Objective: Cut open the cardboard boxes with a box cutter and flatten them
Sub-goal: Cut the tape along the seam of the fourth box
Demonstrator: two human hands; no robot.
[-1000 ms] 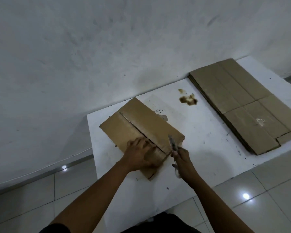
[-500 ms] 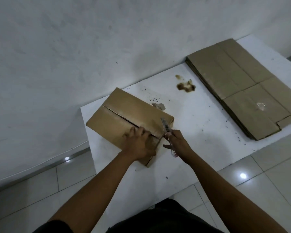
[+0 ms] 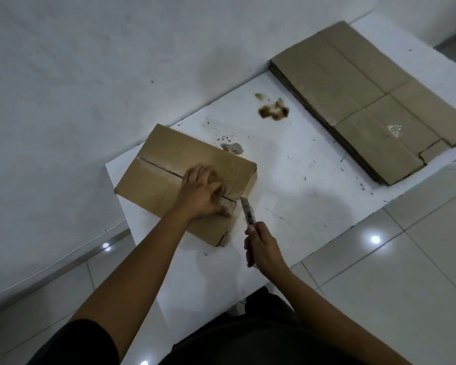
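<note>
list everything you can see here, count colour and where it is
cardboard box: 1, brown, left end of the table, top seam slit
flattened cardboard stack: 1 stack, brown, right end of the table
table: 1, white, against the wall
stain: 1, dark brown, on the table between box and stack
scrap: 1, grey-brown, behind the box
box cutter: 1, colour unclear, at the box's near right corner
left hand: 1, pressing on the box top
right hand: 1, gripping the box cutter

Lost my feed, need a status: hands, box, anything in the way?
Left hand flat on box, fingers at seam. Right hand grips box cutter, blade at box's near edge. Flattened stack well clear.
</note>
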